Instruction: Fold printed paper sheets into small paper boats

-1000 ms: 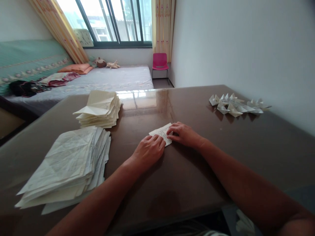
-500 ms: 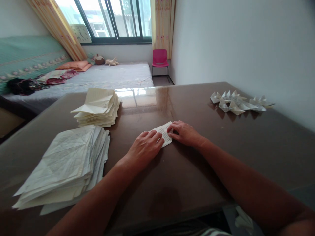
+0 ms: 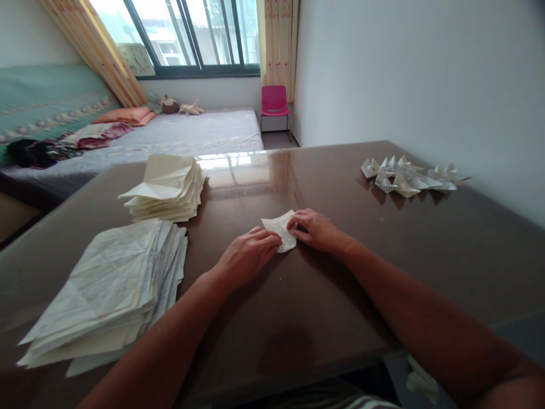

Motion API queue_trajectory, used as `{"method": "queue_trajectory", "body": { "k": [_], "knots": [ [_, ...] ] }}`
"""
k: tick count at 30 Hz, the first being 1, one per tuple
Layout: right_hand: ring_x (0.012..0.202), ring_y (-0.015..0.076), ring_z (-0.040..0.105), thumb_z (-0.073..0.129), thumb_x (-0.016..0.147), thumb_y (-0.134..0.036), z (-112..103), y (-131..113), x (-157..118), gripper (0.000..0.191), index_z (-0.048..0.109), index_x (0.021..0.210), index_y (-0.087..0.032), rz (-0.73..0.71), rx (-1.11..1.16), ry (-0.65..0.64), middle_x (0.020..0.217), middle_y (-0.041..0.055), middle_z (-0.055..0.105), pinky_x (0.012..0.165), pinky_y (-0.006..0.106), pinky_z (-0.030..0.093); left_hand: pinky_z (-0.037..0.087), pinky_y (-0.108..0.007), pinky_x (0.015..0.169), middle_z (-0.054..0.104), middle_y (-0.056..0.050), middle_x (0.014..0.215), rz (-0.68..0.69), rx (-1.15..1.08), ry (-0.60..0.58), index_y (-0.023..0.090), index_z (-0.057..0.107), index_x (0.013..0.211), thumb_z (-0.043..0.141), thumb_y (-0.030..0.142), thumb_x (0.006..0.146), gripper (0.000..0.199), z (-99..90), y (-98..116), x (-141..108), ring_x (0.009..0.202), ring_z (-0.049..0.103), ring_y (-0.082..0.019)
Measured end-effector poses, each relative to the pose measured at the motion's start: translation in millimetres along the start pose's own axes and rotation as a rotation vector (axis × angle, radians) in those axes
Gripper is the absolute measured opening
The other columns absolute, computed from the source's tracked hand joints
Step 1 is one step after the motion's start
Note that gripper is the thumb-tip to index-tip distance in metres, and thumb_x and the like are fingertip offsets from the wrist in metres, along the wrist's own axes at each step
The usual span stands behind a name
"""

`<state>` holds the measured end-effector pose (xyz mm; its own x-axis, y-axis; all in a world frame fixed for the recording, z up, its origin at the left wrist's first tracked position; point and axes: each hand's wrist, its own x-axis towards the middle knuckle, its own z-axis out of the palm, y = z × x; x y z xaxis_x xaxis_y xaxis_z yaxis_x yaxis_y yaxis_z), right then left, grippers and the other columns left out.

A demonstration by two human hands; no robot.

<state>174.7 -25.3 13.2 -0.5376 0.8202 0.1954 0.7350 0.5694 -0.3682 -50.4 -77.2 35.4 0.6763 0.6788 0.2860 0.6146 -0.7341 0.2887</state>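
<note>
A small square of printed paper (image 3: 281,228) lies on the brown table in front of me. At its lower left edge, my left hand (image 3: 251,250) is closed, with thumb and fingertips on the paper's near corner. Over the paper's right edge, my right hand (image 3: 317,228) is curled, pinching that side between thumb and fingers. The paper's far left corner shows bare. Whether the sheet has several folded layers is hard to make out.
Left of my arm lies a big stack of creased sheets (image 3: 106,284), with a smaller stack of yellowish paper (image 3: 168,184) behind it. Folded paper boats (image 3: 404,182) stand in a cluster at the far right. Beyond the glossy table (image 3: 340,318) are a bed (image 3: 213,128) and a pink chair (image 3: 275,102).
My left hand has slid down and left toward the paper's near edge, uncovering its far left corner. My right hand stays at the right edge. The whole view has shifted slightly.
</note>
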Motion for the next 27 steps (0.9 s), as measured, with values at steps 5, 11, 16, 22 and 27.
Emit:
{"method": "queue_trajectory", "body": {
  "k": [5, 11, 16, 22, 27],
  "knots": [
    [0.096, 0.0182, 0.057, 0.057, 0.086, -0.025, 0, 0, 0, 0.010, 0.066, 0.091, -0.024, 0.005, -0.010, 0.003, 0.098, 0.0035, 0.066, 0.084, 0.029, 0.043, 0.049, -0.024, 0.089, 0.067, -0.001, 0.116, -0.003, -0.012, -0.042, 0.025, 0.063, 0.114, 0.046, 0.028, 0.092, 0.028, -2.4, 1, -1, 0.102, 0.063, -0.013],
    [0.097, 0.0188, 0.057, 0.057, 0.085, -0.025, 0, 0, 0, 0.011, 0.066, 0.091, -0.024, 0.013, -0.012, -0.004, 0.100, 0.0034, 0.066, 0.083, 0.029, 0.044, 0.045, -0.028, 0.096, 0.064, -0.003, 0.117, 0.075, 0.037, -0.105, 0.023, 0.061, 0.114, 0.050, 0.020, 0.090, 0.027, -7.2, -2, 0, 0.108, 0.056, -0.015],
    [0.095, 0.0183, 0.057, 0.057, 0.086, -0.026, 0, 0, 0, 0.010, 0.066, 0.091, -0.023, 0.009, -0.005, -0.001, 0.099, 0.0037, 0.066, 0.081, 0.029, 0.044, 0.046, -0.028, 0.090, 0.062, -0.005, 0.114, 0.118, 0.259, -0.173, 0.022, 0.061, 0.112, 0.047, 0.018, 0.092, 0.024, -10.5, -6, -1, 0.108, 0.052, -0.017],
    [0.095, 0.0185, 0.057, 0.057, 0.086, -0.026, 0, 0, 0, 0.011, 0.066, 0.091, -0.023, 0.010, -0.007, -0.001, 0.098, 0.0038, 0.066, 0.082, 0.029, 0.044, 0.046, -0.022, 0.070, 0.061, -0.002, 0.113, 0.097, 0.379, -0.133, 0.028, 0.064, 0.109, 0.047, 0.023, 0.094, 0.023, -6.6, -6, -2, 0.097, 0.054, -0.015],
    [0.094, 0.0185, 0.057, 0.057, 0.086, -0.025, 0, 0, 0, 0.010, 0.066, 0.090, -0.023, 0.008, -0.005, 0.004, 0.098, 0.0031, 0.066, 0.081, 0.028, 0.043, 0.043, -0.026, 0.080, 0.063, -0.002, 0.114, 0.155, 0.405, -0.088, 0.028, 0.061, 0.117, 0.043, 0.026, 0.096, 0.027, -1.7, -3, 0, 0.102, 0.052, -0.017]
  ]
}}
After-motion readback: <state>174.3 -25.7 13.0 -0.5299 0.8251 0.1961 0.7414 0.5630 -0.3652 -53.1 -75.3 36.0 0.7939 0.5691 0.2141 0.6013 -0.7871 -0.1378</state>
